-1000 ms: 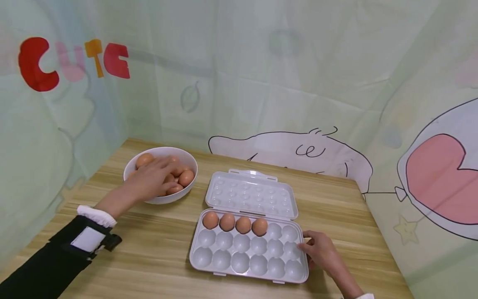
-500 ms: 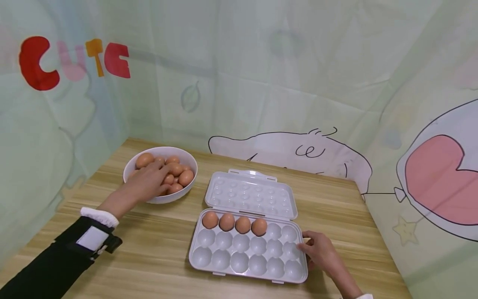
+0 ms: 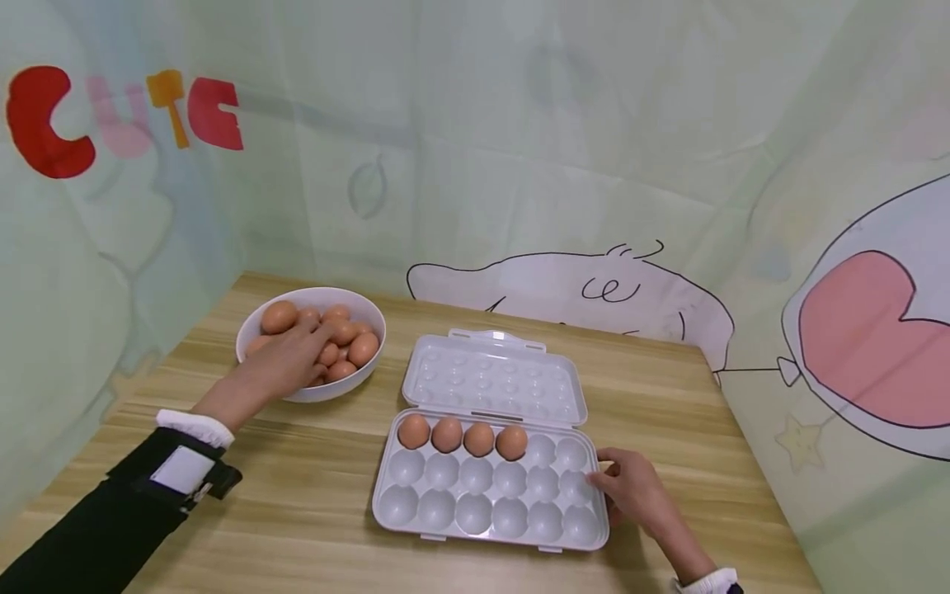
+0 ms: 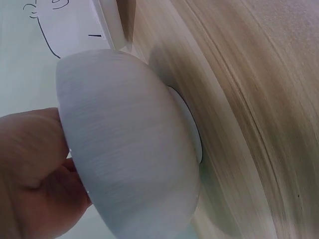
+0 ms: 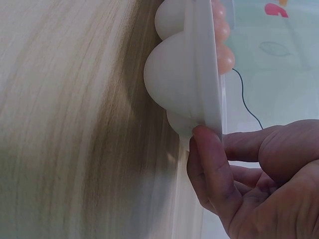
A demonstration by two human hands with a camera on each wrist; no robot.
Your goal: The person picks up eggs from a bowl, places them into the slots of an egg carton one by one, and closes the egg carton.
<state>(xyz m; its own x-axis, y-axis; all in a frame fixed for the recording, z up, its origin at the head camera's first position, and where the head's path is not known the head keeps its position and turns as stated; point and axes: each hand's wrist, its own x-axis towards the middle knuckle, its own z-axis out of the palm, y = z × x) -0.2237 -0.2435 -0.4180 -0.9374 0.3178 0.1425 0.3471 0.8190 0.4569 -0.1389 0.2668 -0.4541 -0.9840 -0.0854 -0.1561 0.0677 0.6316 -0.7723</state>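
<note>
My left hand point(image 3: 289, 359) reaches into a white bowl point(image 3: 371, 307) of brown eggs at the table's back left, fingers bent down among the eggs point(image 3: 363, 350). I cannot tell whether it grips one. In the left wrist view the bowl's outer wall point(image 4: 124, 134) hides the fingertips. My right hand point(image 3: 638, 495) pinches the right edge of a white plastic egg box point(image 3: 490, 503); in the right wrist view, fingers lie under the rim and the thumb is on the upper side. Several brown eggs point(image 3: 478, 439) fill the left part of its back row; the other cups are bare.
The box's hinged lid point(image 3: 493, 381) lies folded back behind it, cups facing up. Both stand on a wooden table point(image 3: 297, 511). A printed cloth point(image 3: 482, 165) hangs along the back and both sides of the table.
My left hand has drawn slightly back toward me and its fingers have sunk between the eggs. The right hand keeps its hold on the box. The head view has shifted slightly.
</note>
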